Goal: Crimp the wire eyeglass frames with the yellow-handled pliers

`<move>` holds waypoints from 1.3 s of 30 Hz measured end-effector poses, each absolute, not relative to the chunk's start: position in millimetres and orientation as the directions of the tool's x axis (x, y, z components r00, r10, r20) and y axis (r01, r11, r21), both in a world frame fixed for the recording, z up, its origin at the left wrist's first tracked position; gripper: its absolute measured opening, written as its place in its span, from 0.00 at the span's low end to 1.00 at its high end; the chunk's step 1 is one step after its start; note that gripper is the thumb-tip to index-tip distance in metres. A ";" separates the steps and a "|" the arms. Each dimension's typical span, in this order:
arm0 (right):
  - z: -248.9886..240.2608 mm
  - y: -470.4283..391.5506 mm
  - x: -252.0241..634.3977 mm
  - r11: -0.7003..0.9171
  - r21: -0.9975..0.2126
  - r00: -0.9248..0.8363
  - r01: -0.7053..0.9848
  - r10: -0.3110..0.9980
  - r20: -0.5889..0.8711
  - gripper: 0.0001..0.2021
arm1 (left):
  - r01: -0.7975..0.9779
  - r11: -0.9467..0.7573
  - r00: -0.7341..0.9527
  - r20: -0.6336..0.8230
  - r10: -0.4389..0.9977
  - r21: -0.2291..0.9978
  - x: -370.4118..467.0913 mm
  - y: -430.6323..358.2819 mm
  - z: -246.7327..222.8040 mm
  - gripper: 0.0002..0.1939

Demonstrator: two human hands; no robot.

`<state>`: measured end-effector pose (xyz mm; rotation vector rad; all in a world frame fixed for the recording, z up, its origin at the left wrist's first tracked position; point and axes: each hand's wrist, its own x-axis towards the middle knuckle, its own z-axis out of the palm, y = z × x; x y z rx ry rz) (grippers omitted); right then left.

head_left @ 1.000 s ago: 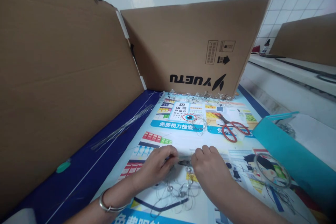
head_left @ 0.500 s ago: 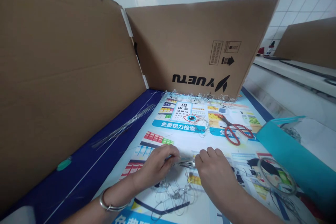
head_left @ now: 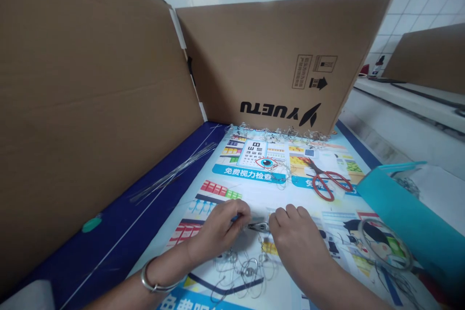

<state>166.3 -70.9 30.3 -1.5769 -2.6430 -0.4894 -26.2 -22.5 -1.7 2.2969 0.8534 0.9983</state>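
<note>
My right hand (head_left: pixel 298 232) is wrapped round a pair of pliers (head_left: pixel 259 227); only the silver jaws show, pointing left. My left hand (head_left: pixel 227 225) is closed in a pinch just beyond the jaw tips, on what looks like thin wire. The fingertips hide most of that piece. Below and between both hands, a tangled string of thin wire loops (head_left: pixel 249 271) lies on the printed poster (head_left: pixel 269 203), with a small round clear or shiny piece in it. A metal bangle circles my left wrist.
Red-handled scissors (head_left: pixel 329 181) lie beyond my right hand. A roll of clear tape (head_left: pixel 385 244) and a teal box (head_left: pixel 414 218) stand at the right. Straight wires (head_left: pixel 174 172) lie on the left. Cardboard panels (head_left: pixel 279 58) rise at the back and left, with more twisted wire (head_left: pixel 290 133) along the back panel's foot.
The hands keep nearly the same pose, with the pliers' jaws still at the left fingertips. The whole view has shifted slightly; the hanging wire loops have moved a little.
</note>
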 end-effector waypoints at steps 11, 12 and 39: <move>30.5 -72.3 163.3 0.450 0.257 -0.500 0.855 0.846 0.185 0.04 | 0.392 -0.640 0.494 0.435 0.753 0.661 -22.9 -25.7 -2.8 0.03; 30.5 -72.4 163.4 0.453 0.254 -0.502 0.855 0.845 0.184 0.04 | 0.393 -0.637 0.490 0.435 0.755 0.663 -23.0 -25.8 -3.9 0.03; 21.1 -72.6 166.0 0.445 0.207 -0.476 0.871 0.869 0.133 0.04 | 0.392 -0.625 0.484 0.426 0.764 0.675 -22.7 -26.6 -7.5 0.04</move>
